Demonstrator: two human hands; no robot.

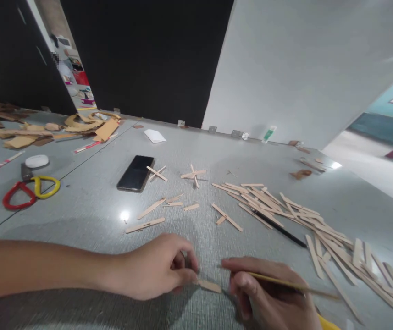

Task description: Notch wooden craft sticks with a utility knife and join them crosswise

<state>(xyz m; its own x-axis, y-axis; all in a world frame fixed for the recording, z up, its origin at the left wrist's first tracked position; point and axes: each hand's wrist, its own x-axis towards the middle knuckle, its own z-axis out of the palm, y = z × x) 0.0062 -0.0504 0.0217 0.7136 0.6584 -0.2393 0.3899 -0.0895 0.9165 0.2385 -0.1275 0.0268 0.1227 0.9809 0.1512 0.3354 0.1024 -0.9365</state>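
My left hand (168,268) pinches one end of a short piece of craft stick (210,286) between thumb and forefinger, low over the grey table. To its right, my right hand (268,288) is closed around a thin tan stick (272,277) that points left; its exact kind is blurred. Beyond the hands lie snapped craft stick pieces (151,208). Two small crossed-stick shapes (193,175) rest farther back, one leaning against a black phone (136,173). Another long stick (227,217) lies with a short piece against it.
A long pile of craft sticks (334,233) spreads along the right, with a black pen-like tool (279,228) on it. Left are scissors with red and yellow handles (31,191), a white mouse-like object (37,161) and cardboard scraps (20,133). Upright black (144,59) and white panels (285,64) bound the back.
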